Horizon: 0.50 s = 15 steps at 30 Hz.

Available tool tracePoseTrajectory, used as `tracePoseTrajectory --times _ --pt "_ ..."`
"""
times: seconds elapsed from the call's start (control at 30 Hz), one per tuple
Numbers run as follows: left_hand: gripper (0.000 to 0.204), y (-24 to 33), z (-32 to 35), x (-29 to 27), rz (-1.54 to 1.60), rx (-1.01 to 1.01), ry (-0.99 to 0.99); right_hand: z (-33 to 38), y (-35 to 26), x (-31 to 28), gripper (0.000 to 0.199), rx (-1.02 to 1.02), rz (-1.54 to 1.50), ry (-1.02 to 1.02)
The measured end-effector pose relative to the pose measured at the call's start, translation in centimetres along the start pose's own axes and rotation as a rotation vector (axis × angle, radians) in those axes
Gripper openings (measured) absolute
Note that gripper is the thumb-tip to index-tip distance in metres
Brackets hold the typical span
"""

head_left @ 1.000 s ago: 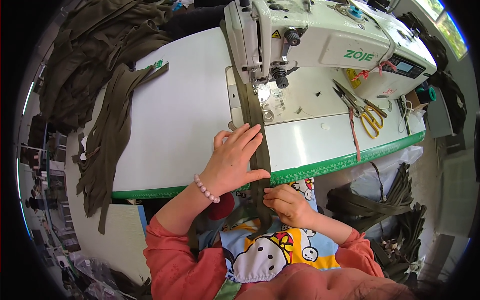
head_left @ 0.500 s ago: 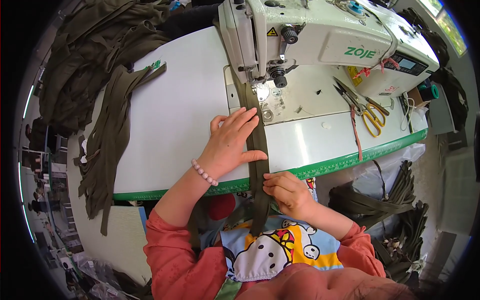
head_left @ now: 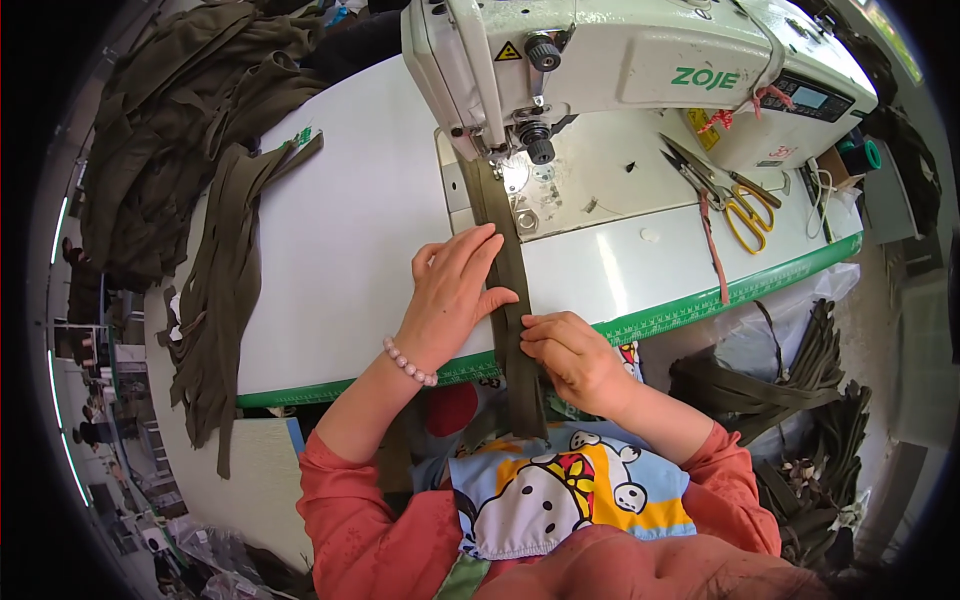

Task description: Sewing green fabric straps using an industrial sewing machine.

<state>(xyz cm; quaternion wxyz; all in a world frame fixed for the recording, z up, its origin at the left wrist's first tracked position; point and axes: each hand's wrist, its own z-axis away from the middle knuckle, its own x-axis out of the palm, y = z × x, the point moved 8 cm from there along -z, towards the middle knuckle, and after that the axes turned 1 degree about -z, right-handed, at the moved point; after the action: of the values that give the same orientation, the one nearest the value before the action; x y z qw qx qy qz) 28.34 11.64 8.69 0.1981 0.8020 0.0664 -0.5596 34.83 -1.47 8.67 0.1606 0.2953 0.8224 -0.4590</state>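
White table (head_left: 335, 260) with one green edge (head_left: 780, 275) lies under my grip, and one white sewing machine (head_left: 640, 65) stands beyond it. Between my two hands is one long strip (head_left: 510, 345) of dark olive cloth, narrow and flat, with one line along its length. Its far end goes under the machine, ahead of my left fingers; its near part hangs over the green edge, below my right hand. My left hand (head_left: 450, 295) is spread flat, the fingertips resting on the strip and the thumb apart, so it does not clench. My right hand (head_left: 575, 360) is curled and pinches the right border of the strip; where its thumb is, I cannot tell. One bracelet (head_left: 408, 365) of pale beads is around my left wrist. To the left of my left hand lies one bundle (head_left: 240, 240) of similar strips, and farther left one large heap (head_left: 190, 130) of dark cloth. On the right, beyond my right hand, I count one pair of scissors (head_left: 745, 220) with yellow handles and one pink ribbon (head_left: 714, 255) near it.
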Motion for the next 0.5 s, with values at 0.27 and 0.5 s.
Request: tracePoseTrajectory --times 0.27,0.5 --pt "0.065 0.09 0.46 0.17 0.015 -0.022 0.035 0.13 -0.41 -0.59 0.039 -0.043 0.029 0.012" --pt "0.061 0.35 0.34 -0.06 -0.036 -0.021 0.031 0.09 -0.50 -0.45 0.036 -0.045 0.101 -0.018"
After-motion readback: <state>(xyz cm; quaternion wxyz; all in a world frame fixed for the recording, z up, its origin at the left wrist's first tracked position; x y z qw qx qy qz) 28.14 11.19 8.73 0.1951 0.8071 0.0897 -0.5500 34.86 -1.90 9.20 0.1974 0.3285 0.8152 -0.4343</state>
